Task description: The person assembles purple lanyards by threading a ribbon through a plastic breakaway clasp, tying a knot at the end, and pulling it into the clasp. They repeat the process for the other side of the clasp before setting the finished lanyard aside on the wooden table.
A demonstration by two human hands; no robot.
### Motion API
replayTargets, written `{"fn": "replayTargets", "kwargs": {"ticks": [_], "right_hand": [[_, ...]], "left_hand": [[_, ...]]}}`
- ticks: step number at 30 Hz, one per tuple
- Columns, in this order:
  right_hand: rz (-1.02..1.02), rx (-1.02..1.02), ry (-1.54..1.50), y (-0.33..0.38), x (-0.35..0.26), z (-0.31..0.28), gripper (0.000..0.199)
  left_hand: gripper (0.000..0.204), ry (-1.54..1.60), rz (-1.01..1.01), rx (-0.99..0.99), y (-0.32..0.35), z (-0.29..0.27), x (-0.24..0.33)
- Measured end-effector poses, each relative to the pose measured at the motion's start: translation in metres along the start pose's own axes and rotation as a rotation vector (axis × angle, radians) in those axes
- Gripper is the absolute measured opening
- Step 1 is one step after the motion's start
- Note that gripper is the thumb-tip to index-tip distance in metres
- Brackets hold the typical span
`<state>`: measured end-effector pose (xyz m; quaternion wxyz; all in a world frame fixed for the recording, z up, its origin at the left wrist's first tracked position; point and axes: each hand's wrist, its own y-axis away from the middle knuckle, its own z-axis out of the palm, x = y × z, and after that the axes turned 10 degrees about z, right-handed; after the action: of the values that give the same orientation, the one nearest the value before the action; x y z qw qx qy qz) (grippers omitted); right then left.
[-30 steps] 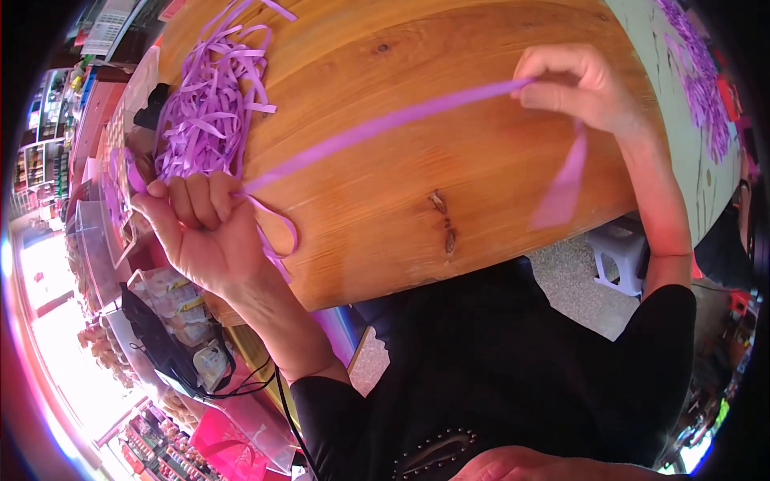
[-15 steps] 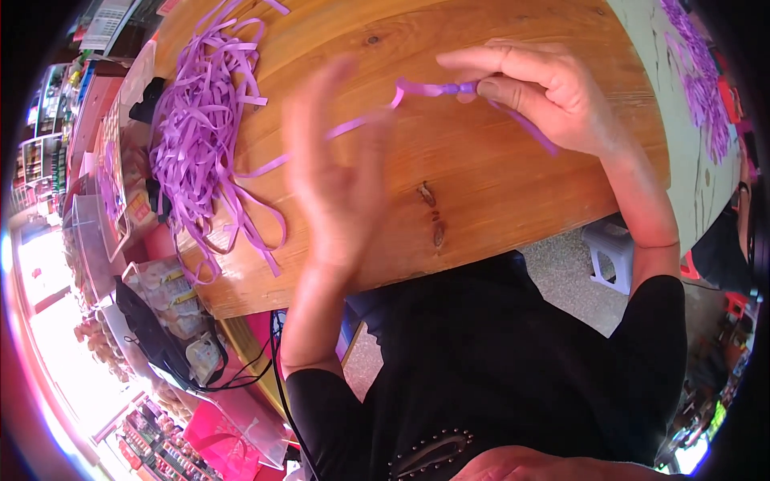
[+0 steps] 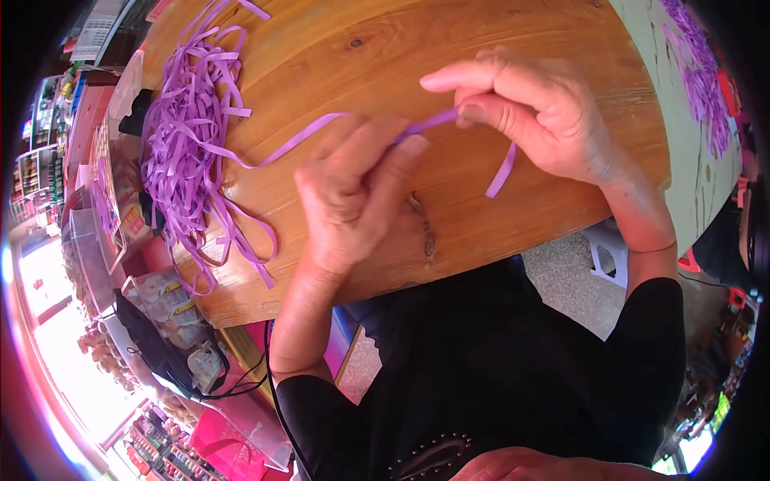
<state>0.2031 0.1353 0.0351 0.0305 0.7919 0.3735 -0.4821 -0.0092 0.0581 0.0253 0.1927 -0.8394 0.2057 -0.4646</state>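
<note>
right hand thumb and forefinger pinch purple ribbon | left hand fingertips close on same strip, just beside | ribbon: light, limp, likely slippery; best gripped near the pinch | tail trails to ribbon pile at tabletop left edge

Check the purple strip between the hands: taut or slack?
Slack-ish: the purple strip runs short between left hand and right hand, its free end dangling.

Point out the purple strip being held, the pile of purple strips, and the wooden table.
purple strip [image 3: 301, 138], head view, on its free run left of the hands.
pile of purple strips [image 3: 180, 152], head view, middle of the heap.
wooden table [image 3: 385, 48], head view, bare top.
</note>
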Motion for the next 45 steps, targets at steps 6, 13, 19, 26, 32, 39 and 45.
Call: {"fn": "replayTargets", "kwargs": {"ticks": [6, 13, 19, 26, 32, 39, 45], "right_hand": [[0.132, -0.119, -0.101, 0.000, 0.012, -0.010, 0.024], [0.342, -0.229, -0.256, -0.004, 0.029, -0.020, 0.020], [0.253, -0.240, -0.351, -0.003, 0.026, -0.012, 0.020], [0.206, -0.065, -0.330, 0.005, 0.012, -0.009, 0.018], [0.040, 0.091, -0.001, 0.004, 0.020, -0.020, 0.019], [-0.489, 0.269, 0.182, -0.021, 0.030, -0.022, 0.037], [-0.221, 0.023, 0.213, 0.000, 0.011, -0.019, 0.040]], "left_hand": [[0.015, -0.159, -0.092, 0.071, 0.024, -0.031, -0.023], [0.019, -0.695, -0.281, 0.055, 0.037, -0.075, -0.039], [0.041, -0.955, 0.134, -0.056, 0.023, -0.032, -0.023], [0.022, 0.535, -0.394, 0.037, -0.011, 0.035, 0.004], [0.010, 0.666, -0.536, 0.103, -0.011, 0.029, 0.000], [0.007, 0.742, -0.463, 0.143, -0.006, 0.027, -0.004], [0.006, 0.806, -0.470, 0.173, -0.006, 0.026, -0.002]]}}
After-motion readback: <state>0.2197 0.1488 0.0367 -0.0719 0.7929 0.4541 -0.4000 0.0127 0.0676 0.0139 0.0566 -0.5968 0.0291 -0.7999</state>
